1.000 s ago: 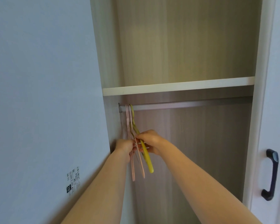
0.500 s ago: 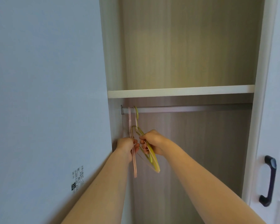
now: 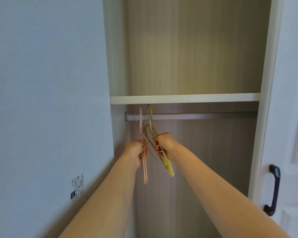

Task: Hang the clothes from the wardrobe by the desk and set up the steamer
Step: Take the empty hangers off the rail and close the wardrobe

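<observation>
Here the pink hangers (image 3: 145,166) are pinched in the left hand (image 3: 135,152) and a green hanger (image 3: 163,157) gripped in the right hand (image 3: 165,143), below the rod (image 3: 196,116); hooks are best lifted clear before being pulled out.

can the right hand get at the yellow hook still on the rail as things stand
Probably not right away. The right hand already grips a yellow hanger that is off the rail. The hook itself hangs just above with nothing in between, so freeing some fingers should be enough.
</observation>
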The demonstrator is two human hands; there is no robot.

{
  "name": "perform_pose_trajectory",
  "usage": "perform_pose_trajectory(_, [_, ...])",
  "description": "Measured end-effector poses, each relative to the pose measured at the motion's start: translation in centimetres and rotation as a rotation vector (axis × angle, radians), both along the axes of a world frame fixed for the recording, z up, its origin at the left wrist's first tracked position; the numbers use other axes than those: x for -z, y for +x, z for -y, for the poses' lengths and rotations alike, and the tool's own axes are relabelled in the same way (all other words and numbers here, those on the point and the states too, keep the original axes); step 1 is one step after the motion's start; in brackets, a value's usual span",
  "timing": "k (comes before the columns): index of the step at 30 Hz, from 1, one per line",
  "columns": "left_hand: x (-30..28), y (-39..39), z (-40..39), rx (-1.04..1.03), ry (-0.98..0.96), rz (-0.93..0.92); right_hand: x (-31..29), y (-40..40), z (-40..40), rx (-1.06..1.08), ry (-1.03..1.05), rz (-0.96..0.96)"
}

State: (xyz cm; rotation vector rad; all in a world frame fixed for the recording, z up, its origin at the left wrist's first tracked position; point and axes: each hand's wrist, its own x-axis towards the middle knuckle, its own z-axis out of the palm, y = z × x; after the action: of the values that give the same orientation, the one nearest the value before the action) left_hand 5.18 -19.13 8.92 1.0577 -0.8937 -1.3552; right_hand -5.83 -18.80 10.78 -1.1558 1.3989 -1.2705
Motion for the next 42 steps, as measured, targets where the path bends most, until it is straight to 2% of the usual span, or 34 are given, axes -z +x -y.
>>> perform_pose_trajectory(11, [0.9, -2.3, -3.5, 0.045, -0.016, 0.012, 2.5, -2.4, -3.7, 0.057, -0.135, 0.06])
perform_pose_trajectory(20, [6.4, -3.6, -10.1, 0.156, 0.023, -0.024, 7.5, -3.7, -11.4, -0.017, -0.024, 0.07])
perform_pose_trajectory(27, [12.3, -4.4, -14.7, 0.274, 0.207, -0.062, 12.2, -3.6, -17.3, -0.051, 0.049, -0.04])
perform_pose_trajectory(32, [16.5, -4.0, -17.1, 0.222, 0.355, -0.14, 15.2, -4.1, -20.7, -0.092, 0.107, -0.196])
perform_pose_trajectory(42, [19.5, -2.2, -21.5, 0.344, 0.407, -0.309, 19.1, -5.4, -27.6, -0.347, 0.159, -0.113])
